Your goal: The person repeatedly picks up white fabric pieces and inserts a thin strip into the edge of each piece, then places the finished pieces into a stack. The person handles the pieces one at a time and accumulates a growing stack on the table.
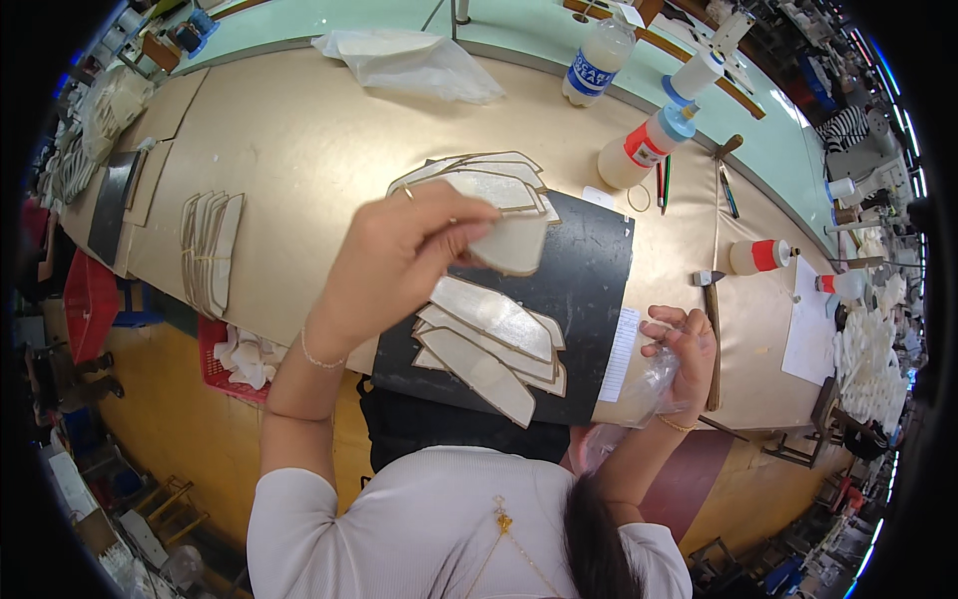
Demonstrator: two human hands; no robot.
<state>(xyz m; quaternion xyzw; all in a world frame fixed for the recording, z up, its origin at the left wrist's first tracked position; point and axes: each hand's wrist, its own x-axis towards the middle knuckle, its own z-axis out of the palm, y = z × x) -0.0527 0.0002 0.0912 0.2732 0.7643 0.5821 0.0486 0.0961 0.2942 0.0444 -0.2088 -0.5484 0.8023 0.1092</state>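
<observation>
My left hand (399, 255) hovers over the far part of a black board (594, 250), thumb and fingers pinched together. Just beneath the fingertips shows a white flat piece (517, 248) with a brown edge; whether it is gripped or lies there I cannot tell. Behind it fans a set of similar white pieces (499, 190), partly covered by the hand. Closer to me, several more overlapping white pieces (489, 339) lie on the board. At the right, my right hand (687, 349) has curled fingers around a crumpled clear plastic bag (654, 384) that hangs toward my lap.
On the left stands a banded bundle of white pieces (212, 255). Right of the board are a red-labelled bottle (639, 150), pencils (663, 185), a hammer (711, 329) and a smaller bottle (760, 257). A plastic sheet (409, 65) and a drink bottle (599, 60) are at the back.
</observation>
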